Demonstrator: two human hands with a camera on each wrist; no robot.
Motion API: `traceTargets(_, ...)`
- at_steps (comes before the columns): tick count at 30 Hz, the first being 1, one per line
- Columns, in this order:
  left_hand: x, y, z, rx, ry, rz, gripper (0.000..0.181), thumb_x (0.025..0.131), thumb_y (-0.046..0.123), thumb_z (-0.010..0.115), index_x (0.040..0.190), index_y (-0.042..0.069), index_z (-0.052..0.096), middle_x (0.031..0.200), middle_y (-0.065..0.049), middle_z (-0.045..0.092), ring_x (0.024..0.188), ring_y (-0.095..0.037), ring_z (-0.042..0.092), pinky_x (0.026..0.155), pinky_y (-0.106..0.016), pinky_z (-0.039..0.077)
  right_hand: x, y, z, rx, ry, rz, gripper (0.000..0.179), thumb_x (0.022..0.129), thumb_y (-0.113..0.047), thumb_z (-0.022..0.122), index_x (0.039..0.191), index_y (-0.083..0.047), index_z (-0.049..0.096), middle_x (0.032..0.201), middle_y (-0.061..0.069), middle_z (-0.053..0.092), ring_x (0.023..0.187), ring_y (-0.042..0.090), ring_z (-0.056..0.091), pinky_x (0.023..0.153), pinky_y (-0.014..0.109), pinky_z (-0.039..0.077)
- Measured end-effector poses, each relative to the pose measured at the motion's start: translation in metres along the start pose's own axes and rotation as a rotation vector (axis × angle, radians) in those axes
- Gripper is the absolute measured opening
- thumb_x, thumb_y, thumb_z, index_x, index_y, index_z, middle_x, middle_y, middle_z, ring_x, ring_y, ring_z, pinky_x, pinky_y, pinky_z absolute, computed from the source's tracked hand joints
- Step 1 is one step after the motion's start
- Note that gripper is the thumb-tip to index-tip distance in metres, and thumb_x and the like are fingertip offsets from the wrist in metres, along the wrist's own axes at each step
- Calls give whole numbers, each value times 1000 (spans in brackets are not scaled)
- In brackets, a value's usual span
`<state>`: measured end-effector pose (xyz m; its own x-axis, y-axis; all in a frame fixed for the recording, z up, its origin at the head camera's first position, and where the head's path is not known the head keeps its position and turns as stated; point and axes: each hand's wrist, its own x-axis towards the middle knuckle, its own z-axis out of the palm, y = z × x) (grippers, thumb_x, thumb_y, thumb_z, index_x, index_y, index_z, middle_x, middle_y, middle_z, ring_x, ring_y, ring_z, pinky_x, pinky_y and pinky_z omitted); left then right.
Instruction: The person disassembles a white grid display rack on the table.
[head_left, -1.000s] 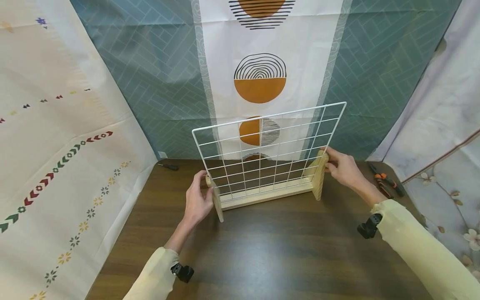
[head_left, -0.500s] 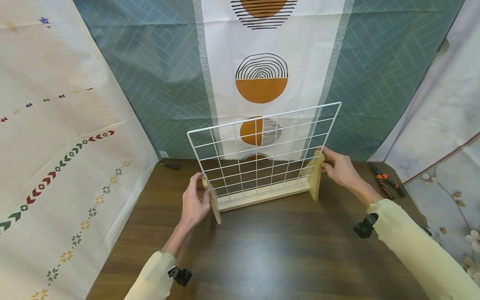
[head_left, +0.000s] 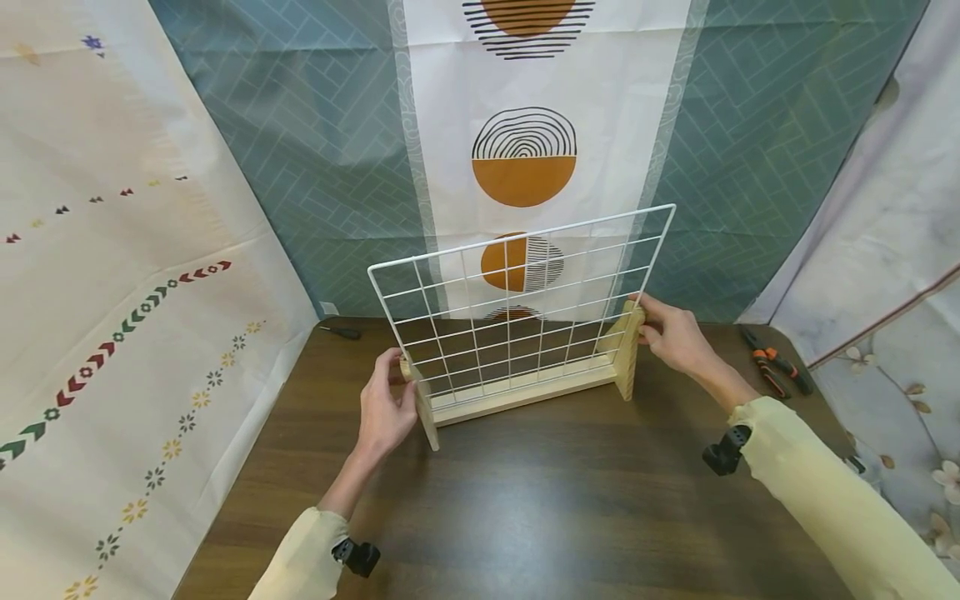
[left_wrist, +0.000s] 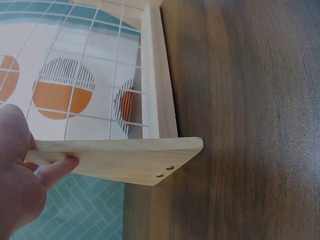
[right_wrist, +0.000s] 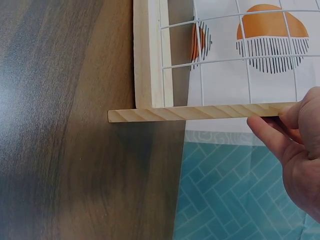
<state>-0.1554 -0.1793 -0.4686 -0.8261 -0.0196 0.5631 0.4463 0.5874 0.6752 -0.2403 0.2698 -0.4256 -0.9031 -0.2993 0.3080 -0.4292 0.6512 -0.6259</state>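
Observation:
A rack with a white wire grid (head_left: 506, 240) stands askew on the table, its left end nearer to me. Two light wooden side panels and a wooden base bar (head_left: 525, 395) frame the grid. My left hand (head_left: 384, 412) grips the upper end of the left side panel (left_wrist: 120, 162), thumb and fingers on opposite faces. At the other end, my right hand (head_left: 675, 335) pinches the top of the right side panel (right_wrist: 200, 112). Two metal screw heads (left_wrist: 170, 167) show low on the left panel's outer face. Some fingertips are hidden behind the panels.
A small dark-handled screwdriver (head_left: 341, 333) lies at the table's back left corner. Pliers with orange and black handles (head_left: 776, 367) lie at the right edge. Patterned cloths hang behind and on both sides of the dark wooden table (head_left: 525, 517).
The rack has shifted a little to the left across the table, with both hands moving along with it. Both grips look the same, and the tools lie where they were.

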Motion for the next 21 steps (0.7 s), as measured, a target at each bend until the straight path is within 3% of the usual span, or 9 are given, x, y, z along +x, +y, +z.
traceTargets(12, -6, -3, -8, 8, 10, 9, 58, 79, -16, 65, 133, 1, 48, 118, -20, 61, 84, -32, 69, 54, -32, 55, 2, -7, 6, 13, -17, 16, 54, 92, 17, 51, 144, 2, 48, 113, 32, 65, 96, 42, 68, 73, 42, 57)
traceTargets(21, -13, -12, -13, 58, 43, 102, 59, 78, -17, 69, 133, -6, 52, 116, -21, 61, 88, -31, 66, 47, -22, 47, -3, -8, 11, 3, 6, -28, 57, 91, 18, 54, 145, 2, 47, 112, 31, 66, 90, 41, 70, 71, 46, 58)
